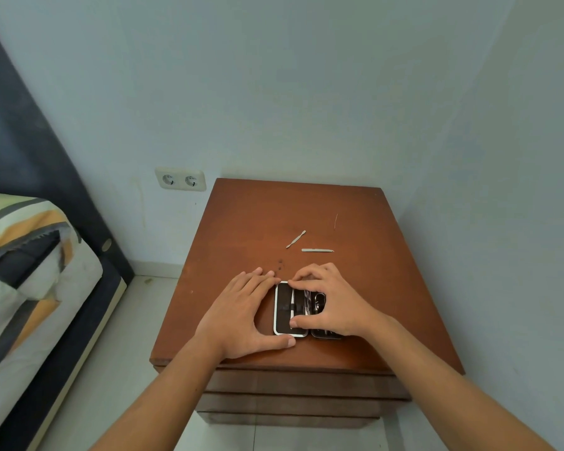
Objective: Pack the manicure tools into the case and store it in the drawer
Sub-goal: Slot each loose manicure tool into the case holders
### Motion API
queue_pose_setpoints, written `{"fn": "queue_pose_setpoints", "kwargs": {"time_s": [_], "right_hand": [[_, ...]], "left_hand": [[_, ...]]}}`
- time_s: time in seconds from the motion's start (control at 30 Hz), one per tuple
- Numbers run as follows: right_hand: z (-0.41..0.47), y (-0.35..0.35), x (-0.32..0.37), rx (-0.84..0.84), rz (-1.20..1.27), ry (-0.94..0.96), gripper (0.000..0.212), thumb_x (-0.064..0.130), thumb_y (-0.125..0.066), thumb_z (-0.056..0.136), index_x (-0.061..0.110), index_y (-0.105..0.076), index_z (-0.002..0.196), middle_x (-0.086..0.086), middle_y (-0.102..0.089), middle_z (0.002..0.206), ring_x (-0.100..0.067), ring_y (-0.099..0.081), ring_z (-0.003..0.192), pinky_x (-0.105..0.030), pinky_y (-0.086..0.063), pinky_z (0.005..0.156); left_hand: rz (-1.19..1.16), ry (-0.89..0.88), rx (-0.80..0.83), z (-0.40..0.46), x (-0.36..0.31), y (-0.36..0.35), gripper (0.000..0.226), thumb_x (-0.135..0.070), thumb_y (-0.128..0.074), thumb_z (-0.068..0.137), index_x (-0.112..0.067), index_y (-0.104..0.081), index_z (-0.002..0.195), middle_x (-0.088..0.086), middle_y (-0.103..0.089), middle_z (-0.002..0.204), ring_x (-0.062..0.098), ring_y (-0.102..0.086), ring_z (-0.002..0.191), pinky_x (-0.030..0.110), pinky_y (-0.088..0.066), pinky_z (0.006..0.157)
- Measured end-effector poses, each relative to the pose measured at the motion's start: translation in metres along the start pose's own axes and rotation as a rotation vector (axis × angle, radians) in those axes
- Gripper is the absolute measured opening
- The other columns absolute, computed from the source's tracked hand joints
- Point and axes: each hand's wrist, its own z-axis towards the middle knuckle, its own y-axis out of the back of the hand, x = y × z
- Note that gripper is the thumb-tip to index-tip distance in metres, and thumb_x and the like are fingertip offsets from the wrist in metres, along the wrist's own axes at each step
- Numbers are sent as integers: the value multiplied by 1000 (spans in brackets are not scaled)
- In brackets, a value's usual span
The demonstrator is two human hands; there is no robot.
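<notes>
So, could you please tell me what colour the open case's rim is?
White, around a dark lining on the open case; the head view shows it.

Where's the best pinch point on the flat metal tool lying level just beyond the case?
Probably mid-shaft, pinched from above across its narrow width. The flat metal tool lies flat on the nightstand top, its length running left-right, with bare wood along both long edges. It's thin, so fingertips would likely need to roll or slide one edge up. The right hand is closest.
</notes>
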Motion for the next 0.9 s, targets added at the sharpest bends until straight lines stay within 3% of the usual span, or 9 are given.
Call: {"fn": "queue_pose_setpoints", "kwargs": {"time_s": [0.3,0.37,0.47,0.53,0.63,0.7,0.77,0.9], "right_hand": [[3,8,-2,58,20,-23,75,60,-85,74,36,-63,142,28,-50,131,-2,-36,127,-14,-31,104],[10,14,-4,-14,53,-55,58,57,-83,80,38,-69,133,27,-56,127,0,-43,122,-14,-32,98],[35,21,-12,-216,70,-104,22,43,-78,90,34,-80,110,22,-66,109,1,-52,102,-28,-39,93],[57,24,-19,-293,55,-189,9,36,-75,94,33,-82,98,17,-70,100,-9,-58,100,-37,-43,97],[90,30,-29,-357,31,-339,13,35,-71,96,31,-83,92,8,-76,97,-27,-61,110,-38,-47,98],[106,32,-35,-358,37,-438,16,38,-72,96,28,-84,96,5,-79,102,-30,-56,121,-33,-43,100],[116,30,-38,-356,56,-509,30,51,-76,90,25,-83,104,3,-79,107,-31,-50,127,-38,-43,106],[123,17,-38,-373,5,-539,60,71,-82,71,25,-78,110,4,-75,106,-26,-48,123,-44,-48,103]], "left_hand": [[-9,5,-3,-1,-1,1,121,-101,-55,70,-33,-25,165,-17,-19,172,3,-5,160,28,4,130],[-12,8,0,-1,0,0,121,-101,-54,70,-33,-24,165,-17,-18,172,3,-4,160,29,3,131],[-5,4,-3,0,0,0,122,-102,-53,69,-32,-25,165,-16,-21,172,3,-5,160,33,-2,132],[-8,7,1,0,0,-1,122,-102,-53,69,-32,-25,164,-16,-21,172,4,-6,161,34,-2,133],[-10,9,4,0,1,-1,122,-103,-52,68,-34,-25,164,-17,-20,172,2,-4,160,35,-3,133],[-13,10,6,0,1,-2,121,-103,-52,69,-34,-24,164,-17,-20,173,2,-4,160,35,-4,133],[-11,10,9,1,2,-2,121,-104,-51,69,-34,-24,164,-16,-20,173,2,-3,161,35,-3,133],[-13,7,2,0,1,-2,120,-102,-52,70,-34,-25,164,-16,-20,173,3,-4,161,34,-1,133]]}}
